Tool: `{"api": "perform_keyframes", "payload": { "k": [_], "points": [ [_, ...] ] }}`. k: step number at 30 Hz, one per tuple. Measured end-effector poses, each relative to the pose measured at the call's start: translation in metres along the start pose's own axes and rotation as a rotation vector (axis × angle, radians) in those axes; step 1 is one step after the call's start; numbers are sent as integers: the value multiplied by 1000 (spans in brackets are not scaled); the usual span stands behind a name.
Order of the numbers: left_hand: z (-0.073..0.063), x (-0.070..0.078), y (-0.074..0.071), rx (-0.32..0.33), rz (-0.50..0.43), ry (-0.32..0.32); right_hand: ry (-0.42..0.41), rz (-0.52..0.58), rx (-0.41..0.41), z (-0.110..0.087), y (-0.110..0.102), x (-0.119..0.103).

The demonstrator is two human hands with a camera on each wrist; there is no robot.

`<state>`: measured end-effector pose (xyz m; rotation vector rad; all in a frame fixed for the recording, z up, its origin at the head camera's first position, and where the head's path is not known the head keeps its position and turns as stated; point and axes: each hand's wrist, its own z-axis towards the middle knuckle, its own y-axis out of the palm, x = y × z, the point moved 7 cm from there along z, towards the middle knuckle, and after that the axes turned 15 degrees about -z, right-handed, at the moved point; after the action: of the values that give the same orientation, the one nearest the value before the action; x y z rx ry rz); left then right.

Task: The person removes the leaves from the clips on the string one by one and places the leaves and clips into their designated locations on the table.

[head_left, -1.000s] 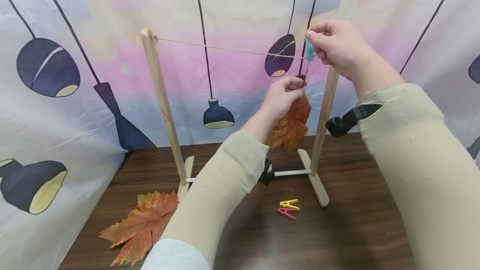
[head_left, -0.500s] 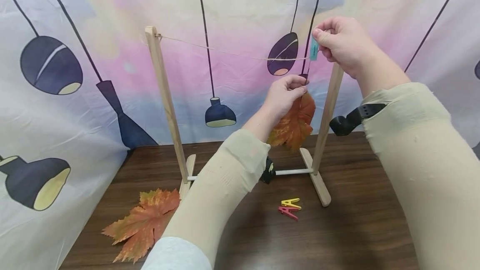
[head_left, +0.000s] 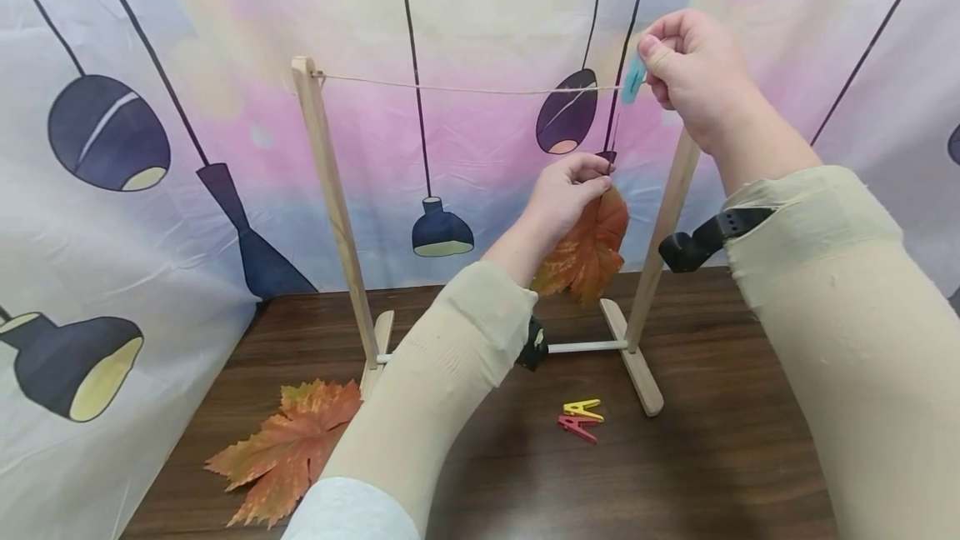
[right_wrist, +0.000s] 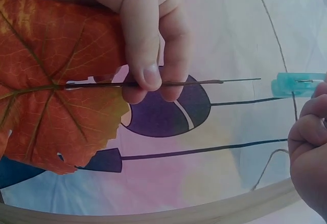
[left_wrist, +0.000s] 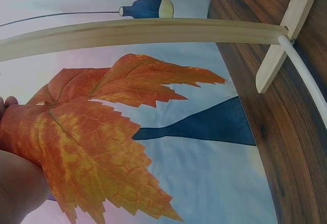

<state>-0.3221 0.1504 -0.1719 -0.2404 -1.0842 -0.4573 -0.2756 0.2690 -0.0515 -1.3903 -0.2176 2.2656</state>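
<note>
My left hand (head_left: 562,198) pinches the thin dark stem (right_wrist: 196,83) of an orange artificial leaf (head_left: 588,244) between thumb and fingers; the leaf hangs below. In the right wrist view the stem's wire tip points at a teal clothespin (right_wrist: 294,84), with a small gap between them. My right hand (head_left: 697,77) squeezes that clothespin at the string (head_left: 465,91), near the right wooden post (head_left: 663,223). The clothespin leans, upper end to the right. In the left wrist view the leaf's lobes (left_wrist: 97,147) spread beside the hand, which shows only partly.
A second orange leaf (head_left: 292,452) lies on the dark wooden table (head_left: 525,482), partly behind my left sleeve. A yellow clothespin (head_left: 582,409) and a red clothespin (head_left: 577,428) lie together. The left post (head_left: 330,198) and a white rod (head_left: 585,347) belong to the stand. A printed cloth (head_left: 487,15) hangs behind.
My right hand has risen slightly and moved right with the teal clothespin, which has gone from upright to tilted. The string, sagging half a second ago, is now straighter. My left hand stays nearly in place.
</note>
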Motion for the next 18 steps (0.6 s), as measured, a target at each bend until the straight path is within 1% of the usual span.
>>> {"api": "perform_keyframes", "payload": {
  "k": [5,8,12,16,18],
  "points": [
    [0,0,-2,13,-11,-4,-13,-17,18,-1,-4,-3],
    [1,0,-2,15,-4,-5,-15,-8,44,-1,-7,-5],
    [0,1,-1,5,15,-12,-36,6,84,-2,-12,-10],
    [0,2,0,-4,10,-9,-47,36,106,-1,-15,-13],
    [0,2,0,-11,15,-13,-39,4,110,0,-16,-13]
  ]
}}
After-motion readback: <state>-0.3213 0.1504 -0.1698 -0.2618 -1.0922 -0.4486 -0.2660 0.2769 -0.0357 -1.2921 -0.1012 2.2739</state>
